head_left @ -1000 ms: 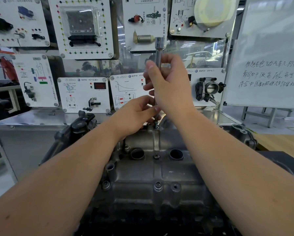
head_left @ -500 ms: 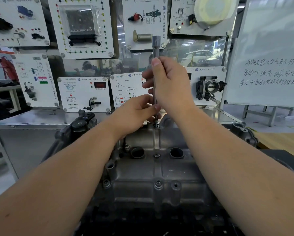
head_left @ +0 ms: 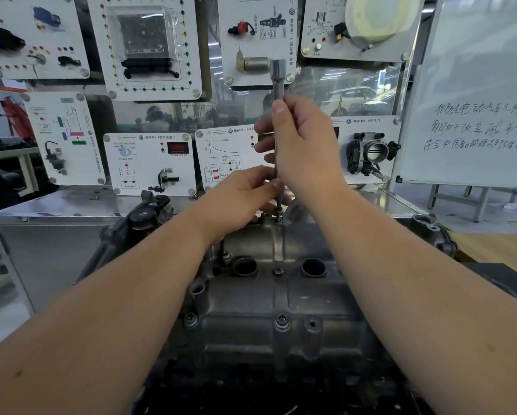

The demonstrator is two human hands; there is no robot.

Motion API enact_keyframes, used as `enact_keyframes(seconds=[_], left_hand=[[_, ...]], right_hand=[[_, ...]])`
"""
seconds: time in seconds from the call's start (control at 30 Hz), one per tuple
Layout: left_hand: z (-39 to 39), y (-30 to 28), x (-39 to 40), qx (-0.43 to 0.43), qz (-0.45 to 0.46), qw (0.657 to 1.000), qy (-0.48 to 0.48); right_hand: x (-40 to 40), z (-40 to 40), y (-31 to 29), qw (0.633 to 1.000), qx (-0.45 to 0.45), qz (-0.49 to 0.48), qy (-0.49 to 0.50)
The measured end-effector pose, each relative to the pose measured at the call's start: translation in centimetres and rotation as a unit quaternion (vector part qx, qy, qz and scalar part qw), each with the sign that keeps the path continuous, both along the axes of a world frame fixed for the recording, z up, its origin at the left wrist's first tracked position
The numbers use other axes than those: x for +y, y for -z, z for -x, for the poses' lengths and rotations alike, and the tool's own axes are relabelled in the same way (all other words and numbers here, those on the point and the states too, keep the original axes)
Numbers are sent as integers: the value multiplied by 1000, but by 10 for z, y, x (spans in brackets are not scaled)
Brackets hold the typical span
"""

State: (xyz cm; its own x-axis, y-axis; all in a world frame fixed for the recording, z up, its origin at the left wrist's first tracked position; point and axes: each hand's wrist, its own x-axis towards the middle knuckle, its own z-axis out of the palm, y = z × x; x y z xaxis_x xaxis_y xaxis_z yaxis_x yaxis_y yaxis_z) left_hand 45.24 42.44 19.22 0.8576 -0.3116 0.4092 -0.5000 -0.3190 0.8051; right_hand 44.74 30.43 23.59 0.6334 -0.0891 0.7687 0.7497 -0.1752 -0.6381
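Observation:
A grey metal engine cover (head_left: 281, 301) lies in front of me, with two round holes and several bolts on top. A long steel socket extension (head_left: 278, 76) stands upright on a bolt at the cover's far edge. My right hand (head_left: 303, 145) grips the upper shaft, its thumb pointing up along it. My left hand (head_left: 245, 196) pinches the lower end of the extension just above the bolt. The tool's tip and the bolt head are partly hidden by my left fingers.
Behind the engine stands a training board with white panels (head_left: 149, 163) and a throttle body (head_left: 371, 154). A whiteboard (head_left: 475, 115) with handwriting stands at the right. A black engine part (head_left: 143, 217) sits left of the cover on a steel bench (head_left: 56, 205).
My right hand has shifted slightly on the shaft, the fingers regripping as if turning it. The extension stays upright on the same bolt, and my left hand has stayed in place.

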Motion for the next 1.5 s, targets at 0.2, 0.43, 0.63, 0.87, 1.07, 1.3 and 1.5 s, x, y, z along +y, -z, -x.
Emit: enact_keyframes(seconds=[0.2,0.43,0.63,0.87,1.07,1.3,1.5], left_hand=[[-3,0,0,-12,-21,1000,-20],[-3,1,0,1,1,1000,10],[-3,1,1,-24,-19,999,-11],[1,0,-1,-13,0,1000,19],[-1,0,1,-15,-6,1000,0],[-2,0,0,3,-2,1000,-5],[-2,0,0,-16,-17,1000,-10]], right_hand=[[-2,2,2,1000,-17,0,-9],[0,1,0,1000,-4,15,-4],[-3,2,1,1000,-13,-1,-11],[0,2,0,1000,20,15,-19],[-2,1,1,1000,10,-7,-27],[-2,-2,0,1000,-3,-3,7],[-2,1,1,1000,-4,-26,-15]])
